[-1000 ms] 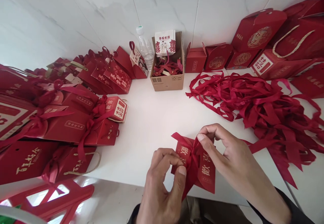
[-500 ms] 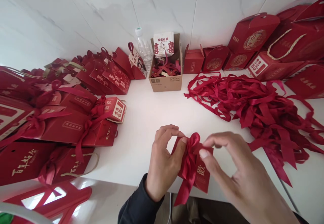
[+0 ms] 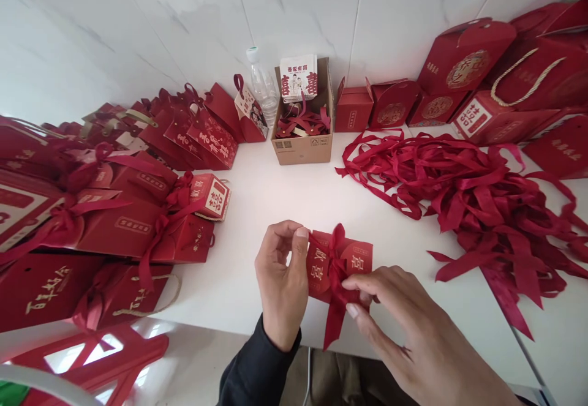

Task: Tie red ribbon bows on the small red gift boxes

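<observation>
Pinching a strip of red ribbon (image 3: 339,269) between thumb and forefinger, the left hand (image 3: 285,277) is at the left side of a small red box (image 3: 318,271), which lies near the front edge of the worktop (image 3: 261,210). The ribbon is bowed across the box. The right hand (image 3: 408,326) has fingertips against the bow; whether they grip it cannot be told.

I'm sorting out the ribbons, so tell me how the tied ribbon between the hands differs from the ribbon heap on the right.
The tied ribbon is knotted; the ribbon heap lies loose and tangled. The tied ribbon sits on a red box; the ribbon heap spreads across the white table. Both are deep red.
</observation>
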The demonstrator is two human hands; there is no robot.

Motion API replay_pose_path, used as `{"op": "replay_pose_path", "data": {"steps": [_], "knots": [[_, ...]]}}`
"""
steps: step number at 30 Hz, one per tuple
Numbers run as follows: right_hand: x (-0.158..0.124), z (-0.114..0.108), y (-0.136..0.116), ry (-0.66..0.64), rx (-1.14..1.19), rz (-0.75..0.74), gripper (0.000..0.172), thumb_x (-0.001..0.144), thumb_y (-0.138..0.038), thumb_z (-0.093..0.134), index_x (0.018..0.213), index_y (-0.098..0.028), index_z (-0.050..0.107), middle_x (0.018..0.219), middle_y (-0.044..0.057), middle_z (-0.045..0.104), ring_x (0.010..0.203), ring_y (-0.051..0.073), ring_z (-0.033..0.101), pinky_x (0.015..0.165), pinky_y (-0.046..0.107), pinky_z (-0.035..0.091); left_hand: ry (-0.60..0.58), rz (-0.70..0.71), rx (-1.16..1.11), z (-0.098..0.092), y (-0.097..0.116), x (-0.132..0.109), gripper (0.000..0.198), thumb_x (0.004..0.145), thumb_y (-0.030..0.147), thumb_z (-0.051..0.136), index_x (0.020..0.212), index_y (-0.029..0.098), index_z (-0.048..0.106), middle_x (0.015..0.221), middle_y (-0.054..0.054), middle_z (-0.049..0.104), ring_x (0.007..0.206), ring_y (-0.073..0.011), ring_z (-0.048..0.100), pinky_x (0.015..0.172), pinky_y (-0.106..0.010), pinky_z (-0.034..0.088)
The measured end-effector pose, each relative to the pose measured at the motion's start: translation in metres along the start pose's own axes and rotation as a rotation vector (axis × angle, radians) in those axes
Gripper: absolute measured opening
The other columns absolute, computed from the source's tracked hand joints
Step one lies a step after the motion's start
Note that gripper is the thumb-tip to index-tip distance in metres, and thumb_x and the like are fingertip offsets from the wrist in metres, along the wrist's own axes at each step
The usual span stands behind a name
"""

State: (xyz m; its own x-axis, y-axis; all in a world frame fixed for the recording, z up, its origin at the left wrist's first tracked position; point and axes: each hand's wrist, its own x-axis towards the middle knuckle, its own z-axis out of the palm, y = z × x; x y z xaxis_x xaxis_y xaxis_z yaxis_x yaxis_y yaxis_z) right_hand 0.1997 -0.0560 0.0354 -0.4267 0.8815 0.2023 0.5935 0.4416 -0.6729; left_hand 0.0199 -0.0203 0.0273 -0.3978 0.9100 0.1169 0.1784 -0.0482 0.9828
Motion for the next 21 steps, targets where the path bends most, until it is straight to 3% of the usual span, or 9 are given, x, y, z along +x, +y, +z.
{"op": "replay_pose_path", "data": {"steps": [2,4,6,8,10,13,18,21], "knots": [[-0.001,0.003,-0.002,0.046,0.014,0.041,0.021,0.106,-0.024,0.051,0.125,-0.030,0.053,0.097,0.003,0.067,0.089,0.023,0.068,0.077,0.038,0.059,0.017,-0.002,-0.002,0.002,-0.001,0.003,0.015,0.103,0.036,0.062,0.096,0.022,0.063,0.085,-0.001,0.068,0.075,-0.0141,0.063,0.070,-0.027,0.052],[-0.001,0.005,-0.003,0.082,0.012,0.080,0.020,0.107,-0.029,0.050,0.127,-0.030,0.052,0.096,0.003,0.068,0.088,0.024,0.068,0.077,0.039,0.058,0.024,0.017,0.009,0.002,-0.002,0.003,0.013,0.103,0.035,0.060,0.108,0.023,0.062,0.101,-0.005,0.070,0.089,-0.0172,0.068,0.077,-0.030,0.055],[0.001,0.005,-0.003,0.095,-0.003,0.086,0.019,0.108,-0.031,0.050,0.127,-0.030,0.053,0.097,0.004,0.068,0.088,0.024,0.068,0.076,0.040,0.058,0.044,0.118,0.072,-0.002,0.000,-0.003,0.019,0.102,0.028,0.060,0.121,0.026,0.059,0.125,-0.008,0.066,0.114,-0.0223,0.065,0.092,-0.036,0.054],[0.006,0.003,-0.003,0.098,-0.010,0.065,0.018,0.108,-0.027,0.050,0.125,-0.030,0.054,0.097,0.003,0.069,0.087,0.024,0.068,0.075,0.039,0.056,0.026,0.286,0.184,-0.009,0.004,-0.014,0.025,0.098,0.018,0.058,0.120,0.029,0.059,0.134,-0.008,0.061,0.129,-0.0257,0.058,0.104,-0.043,0.049],[0.012,0.001,-0.002,0.094,0.012,0.049,0.017,0.107,-0.023,0.050,0.120,-0.031,0.056,0.097,0.002,0.070,0.085,0.022,0.068,0.074,0.037,0.056,-0.102,0.435,0.312,-0.016,0.008,-0.027,0.027,0.091,0.010,0.057,0.110,0.028,0.062,0.127,-0.006,0.063,0.123,-0.0266,0.059,0.105,-0.045,0.047],[0.019,-0.003,0.000,0.071,0.049,0.031,0.012,0.107,-0.021,0.051,0.112,-0.030,0.058,0.096,0.001,0.071,0.084,0.020,0.068,0.072,0.035,0.056,-0.260,0.544,0.478,-0.022,0.012,-0.038,0.035,0.082,0.004,0.061,0.109,0.027,0.066,0.125,-0.007,0.063,0.112,-0.0261,0.059,0.094,-0.040,0.050],[0.023,-0.003,0.001,0.051,0.047,0.036,0.010,0.108,-0.023,0.051,0.110,-0.029,0.058,0.099,0.003,0.070,0.087,0.022,0.066,0.074,0.038,0.056,-0.202,0.482,0.468,-0.020,0.013,-0.036,0.026,0.093,0.002,0.058,0.100,0.026,0.063,0.101,-0.001,0.066,0.094,-0.0182,0.057,0.078,-0.029,0.049],[0.022,-0.001,0.000,0.050,0.050,0.044,0.012,0.107,-0.021,0.051,0.111,-0.031,0.056,0.099,0.001,0.069,0.088,0.022,0.065,0.075,0.039,0.055,-0.145,0.373,0.481,-0.020,0.014,-0.038,0.016,0.098,0.010,0.058,0.103,0.026,0.059,0.094,-0.001,0.064,0.088,-0.0188,0.055,0.076,-0.031,0.048]]}}
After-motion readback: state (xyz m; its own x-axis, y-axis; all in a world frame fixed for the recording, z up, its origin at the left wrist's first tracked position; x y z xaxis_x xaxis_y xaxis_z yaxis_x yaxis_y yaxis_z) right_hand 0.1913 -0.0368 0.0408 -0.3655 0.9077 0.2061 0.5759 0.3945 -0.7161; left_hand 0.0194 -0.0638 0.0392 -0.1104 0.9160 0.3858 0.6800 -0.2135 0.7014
